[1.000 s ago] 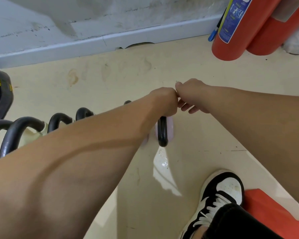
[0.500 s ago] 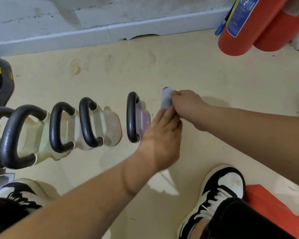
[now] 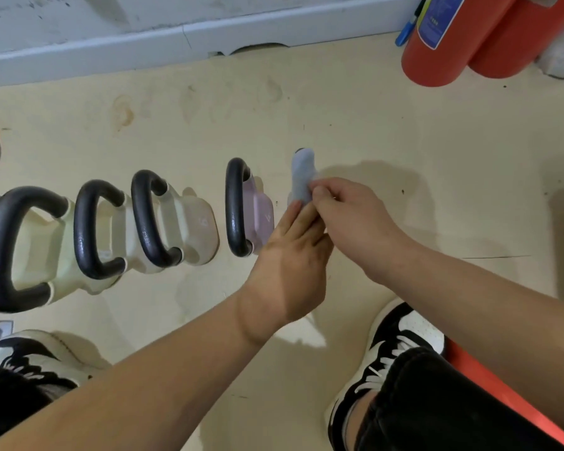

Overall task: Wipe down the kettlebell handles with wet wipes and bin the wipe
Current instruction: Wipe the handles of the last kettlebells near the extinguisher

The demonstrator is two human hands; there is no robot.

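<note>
A pale blue-grey wet wipe, bunched upright with something dark showing at its top, is pinched by the thumb and fingers of the right hand. The left hand is held flat, its straight fingers reaching the wipe's lower end. Just left of the wipe, on the floor, the pink kettlebell with its glossy black handle is stood, ending a row of cream kettlebells that runs to the floor's left edge.

Stained beige floor meets a scuffed pale skirting board (two red extinguishers at right).
</note>
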